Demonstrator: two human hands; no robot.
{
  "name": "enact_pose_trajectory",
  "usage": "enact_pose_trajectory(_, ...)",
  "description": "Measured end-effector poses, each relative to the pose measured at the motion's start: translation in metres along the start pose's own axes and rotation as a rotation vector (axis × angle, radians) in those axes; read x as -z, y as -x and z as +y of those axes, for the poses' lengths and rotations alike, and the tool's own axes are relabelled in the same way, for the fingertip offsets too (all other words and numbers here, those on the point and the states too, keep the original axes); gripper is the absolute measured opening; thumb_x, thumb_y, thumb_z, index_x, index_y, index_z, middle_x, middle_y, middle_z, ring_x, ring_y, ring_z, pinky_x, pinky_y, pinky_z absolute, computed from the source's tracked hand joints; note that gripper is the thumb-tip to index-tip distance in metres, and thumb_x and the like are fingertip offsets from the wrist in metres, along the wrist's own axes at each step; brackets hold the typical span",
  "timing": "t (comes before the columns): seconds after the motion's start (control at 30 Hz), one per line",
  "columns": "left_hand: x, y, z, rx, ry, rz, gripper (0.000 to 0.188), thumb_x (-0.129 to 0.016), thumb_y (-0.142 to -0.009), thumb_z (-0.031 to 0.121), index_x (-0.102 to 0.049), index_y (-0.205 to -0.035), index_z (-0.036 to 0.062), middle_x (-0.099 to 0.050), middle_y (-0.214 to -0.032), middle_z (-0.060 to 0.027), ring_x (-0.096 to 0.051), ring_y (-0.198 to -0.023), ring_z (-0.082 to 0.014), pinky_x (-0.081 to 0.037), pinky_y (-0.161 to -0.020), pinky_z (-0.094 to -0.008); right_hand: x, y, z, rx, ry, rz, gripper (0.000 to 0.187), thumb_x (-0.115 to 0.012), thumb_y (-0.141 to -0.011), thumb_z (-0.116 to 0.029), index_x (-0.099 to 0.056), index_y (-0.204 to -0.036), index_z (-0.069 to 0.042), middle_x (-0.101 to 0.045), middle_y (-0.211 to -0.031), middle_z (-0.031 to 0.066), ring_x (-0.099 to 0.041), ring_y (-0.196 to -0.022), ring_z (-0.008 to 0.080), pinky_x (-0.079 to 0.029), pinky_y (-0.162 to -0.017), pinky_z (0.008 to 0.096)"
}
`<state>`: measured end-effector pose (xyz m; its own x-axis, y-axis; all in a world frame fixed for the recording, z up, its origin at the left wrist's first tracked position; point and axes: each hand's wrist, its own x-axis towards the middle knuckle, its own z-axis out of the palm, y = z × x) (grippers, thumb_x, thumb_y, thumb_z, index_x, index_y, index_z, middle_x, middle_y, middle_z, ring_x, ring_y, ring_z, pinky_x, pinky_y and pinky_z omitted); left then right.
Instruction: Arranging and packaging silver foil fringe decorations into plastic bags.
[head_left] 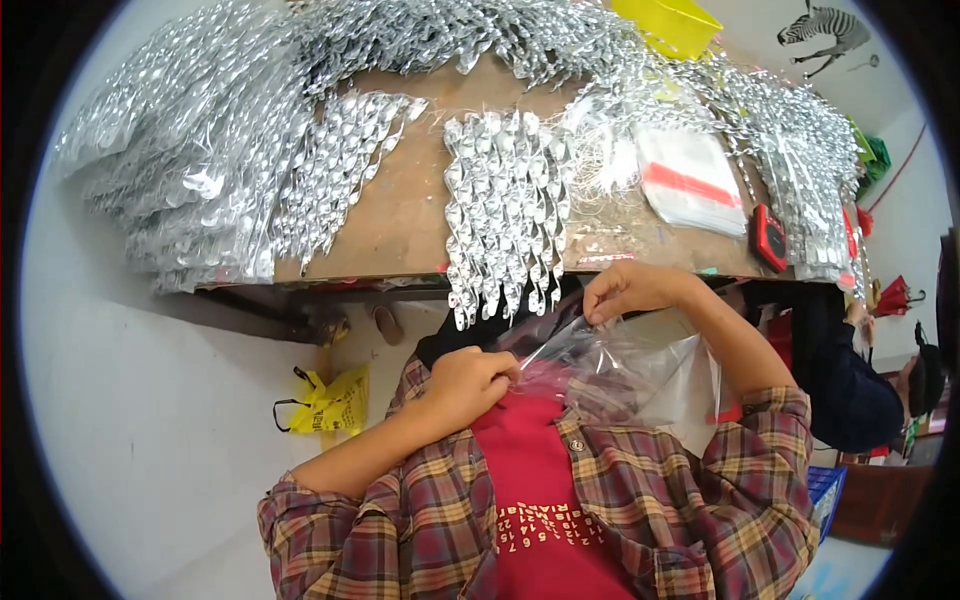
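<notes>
Between my two hands a clear plastic bag [640, 365] is stretched out over my lap. My left hand [475, 380] pinches its left edge, fingers curled. Higher up and to the right, my right hand [632, 290] grips the bag's upper edge between thumb and fingers. Just beyond my hands, a bunch of twisted silver foil spirals [505, 205] lies on the brown table [400, 200], its lower tips hanging over the front edge. A stack of clear bags with a red band [695, 185] lies to the right of it.
Large heaps of silver spirals [200, 150] cover the table's left, back and right. A red box-shaped device [769, 238] sits near the front edge. At the back is a yellow container [670, 25]. A yellow bag [335, 402] stands on the floor; another person [850, 370] is at right.
</notes>
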<state>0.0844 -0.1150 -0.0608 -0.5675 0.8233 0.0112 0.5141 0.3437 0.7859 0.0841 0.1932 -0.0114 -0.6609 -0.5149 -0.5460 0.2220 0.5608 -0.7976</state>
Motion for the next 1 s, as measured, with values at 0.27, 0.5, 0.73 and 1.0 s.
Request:
enact_pose_trajectory(0.27,0.05,0.011,-0.052,0.448,0.638,-0.276,0.014,-0.055,-0.082,0.003,-0.062,-0.093,0.0016,-0.062,-0.081,0.0004,-0.058,-0.071,-0.0108,-0.047,-0.065,-0.0262,-0.012,-0.022,-0.024,-0.01,-0.037,-0.084,0.014,-0.063,-0.088,-0.015,-0.067,-0.094,-0.003,-0.066,-0.086,-0.0004,-0.057,-0.079,0.0069,-0.047,-0.072,0.025)
enact_pose_trajectory(0.5,0.098,-0.012,-0.064,0.099,0.398,-0.216,0.01,-0.055,-0.079,0.006,-0.061,-0.084,0.0013,-0.064,-0.101,-0.0102,-0.059,-0.088,-0.0125,-0.046,-0.078,-0.0264,-0.021,-0.028,-0.027,0.359,0.257,0.235,0.014,-0.063,-0.085,-0.01,-0.067,-0.098,-0.005,-0.068,-0.086,0.0055,-0.064,-0.076,0.0149,-0.05,-0.069,0.0277)
enact_pose_trajectory(0.73,0.127,-0.044,-0.049,0.299,0.459,-0.308,0.008,-0.051,-0.078,0.004,-0.059,-0.08,0.0006,-0.057,-0.118,-0.0143,-0.058,-0.088,-0.0132,-0.05,-0.067,-0.0256,-0.009,-0.025,-0.032,0.416,0.348,0.381,0.013,-0.064,-0.083,-0.007,-0.068,-0.095,-0.005,-0.068,-0.087,0.0081,-0.064,-0.082,0.0211,-0.05,-0.072,0.0319)
enact_pose_trajectory(1.0,0.12,-0.076,-0.07,0.027,0.426,-0.058,0.012,-0.051,-0.074,0.002,-0.058,-0.083,0.0008,-0.063,-0.098,-0.0071,-0.054,-0.078,-0.0092,-0.045,-0.069,-0.0239,0.019,-0.032,-0.026,0.39,0.33,0.501,0.011,-0.065,-0.082,-0.007,-0.068,-0.093,-0.004,-0.067,-0.088,0.0073,-0.062,-0.082,0.0206,-0.048,-0.074,0.031)
